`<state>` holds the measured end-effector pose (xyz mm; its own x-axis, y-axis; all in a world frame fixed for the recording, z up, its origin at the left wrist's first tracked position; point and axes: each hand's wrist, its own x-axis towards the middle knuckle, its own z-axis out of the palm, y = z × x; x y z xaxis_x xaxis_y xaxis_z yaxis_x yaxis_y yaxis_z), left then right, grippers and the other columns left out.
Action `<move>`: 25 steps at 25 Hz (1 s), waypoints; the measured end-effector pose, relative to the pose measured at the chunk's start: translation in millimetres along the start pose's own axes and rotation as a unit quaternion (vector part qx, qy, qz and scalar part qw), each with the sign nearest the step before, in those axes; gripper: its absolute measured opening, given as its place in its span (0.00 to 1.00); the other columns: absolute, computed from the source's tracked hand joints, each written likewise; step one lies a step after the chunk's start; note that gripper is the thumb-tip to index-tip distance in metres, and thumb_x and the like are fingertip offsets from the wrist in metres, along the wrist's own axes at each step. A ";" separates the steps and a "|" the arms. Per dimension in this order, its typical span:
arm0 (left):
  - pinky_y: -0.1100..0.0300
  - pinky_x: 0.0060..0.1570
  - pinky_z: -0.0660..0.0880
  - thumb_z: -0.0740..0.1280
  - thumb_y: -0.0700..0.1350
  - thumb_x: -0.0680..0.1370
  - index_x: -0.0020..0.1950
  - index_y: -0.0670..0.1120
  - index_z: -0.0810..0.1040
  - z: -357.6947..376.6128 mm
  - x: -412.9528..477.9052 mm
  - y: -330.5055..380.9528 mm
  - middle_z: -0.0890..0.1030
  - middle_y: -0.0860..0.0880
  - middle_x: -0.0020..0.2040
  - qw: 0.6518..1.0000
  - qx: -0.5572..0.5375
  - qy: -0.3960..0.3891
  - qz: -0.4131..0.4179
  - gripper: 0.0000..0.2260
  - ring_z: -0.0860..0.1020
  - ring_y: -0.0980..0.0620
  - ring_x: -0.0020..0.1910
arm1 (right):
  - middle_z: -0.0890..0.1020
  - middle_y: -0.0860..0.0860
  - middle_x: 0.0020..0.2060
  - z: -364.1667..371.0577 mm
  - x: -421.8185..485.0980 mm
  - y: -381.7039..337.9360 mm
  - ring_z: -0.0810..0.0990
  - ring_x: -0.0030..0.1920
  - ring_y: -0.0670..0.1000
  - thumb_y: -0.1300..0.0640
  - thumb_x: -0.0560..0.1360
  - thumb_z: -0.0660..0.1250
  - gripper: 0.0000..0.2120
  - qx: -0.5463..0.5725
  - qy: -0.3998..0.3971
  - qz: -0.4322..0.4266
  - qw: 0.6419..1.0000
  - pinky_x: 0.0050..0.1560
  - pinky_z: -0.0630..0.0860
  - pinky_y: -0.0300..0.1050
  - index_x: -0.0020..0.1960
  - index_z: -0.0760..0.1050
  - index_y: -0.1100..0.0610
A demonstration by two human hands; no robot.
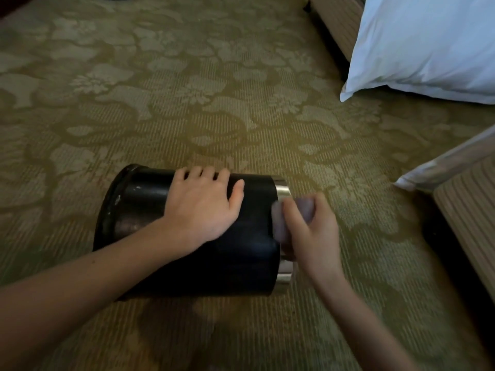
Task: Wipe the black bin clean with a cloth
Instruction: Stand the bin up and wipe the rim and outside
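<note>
The bin (pixel 241 261) seems stiff, light and ready to roll; the left hand (pixel 203 204) presses flat on it, and the right hand (pixel 314 236) grips the soft cloth (pixel 305 208).

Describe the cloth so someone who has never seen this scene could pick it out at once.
On the green floral carpet a black bin lies on its side, its silver-banded end to the right. At that end the right hand grips a bunched cloth against it. It is the only soft greyish-purple thing there, far smaller and duller than the white pillow further back.
</note>
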<state>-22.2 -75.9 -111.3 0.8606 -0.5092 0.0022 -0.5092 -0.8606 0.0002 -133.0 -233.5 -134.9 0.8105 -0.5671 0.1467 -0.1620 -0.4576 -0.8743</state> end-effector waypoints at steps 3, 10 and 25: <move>0.48 0.61 0.67 0.42 0.60 0.79 0.64 0.48 0.75 -4.7 5.4 1.7 0.80 0.46 0.61 1.000 -0.009 -0.026 -0.012 0.29 0.76 0.44 0.62 | 0.75 0.48 0.26 9.9 89.1 -19.3 0.76 0.30 0.48 0.53 0.78 0.65 0.14 -0.049 -0.138 0.128 0.981 0.32 0.72 0.43 0.36 0.69 0.55; 0.45 0.58 0.66 0.43 0.61 0.79 0.60 0.47 0.75 3.5 54.3 -8.0 0.79 0.42 0.60 0.997 -0.037 -0.067 -0.013 0.28 0.75 0.40 0.61 | 0.80 0.45 0.41 10.5 -0.4 3.5 0.81 0.41 0.45 0.40 0.77 0.65 0.08 0.041 0.000 0.035 0.999 0.40 0.79 0.43 0.48 0.70 0.43; 0.44 0.67 0.62 0.43 0.67 0.77 0.70 0.49 0.72 -3.3 130.7 -20.2 0.71 0.44 0.73 0.977 -0.050 -0.199 -0.059 0.34 0.69 0.41 0.70 | 0.82 0.51 0.42 35.5 144.4 -6.8 0.81 0.42 0.51 0.53 0.79 0.67 0.09 0.164 -0.120 0.223 0.953 0.42 0.78 0.44 0.54 0.77 0.58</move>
<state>100.5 -125.0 -107.8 0.8356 -0.3832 -0.3935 -0.3865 -0.9193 0.0744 5.1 -288.0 -124.3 0.8149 -0.4631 -0.3486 -0.3669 0.0535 -0.9287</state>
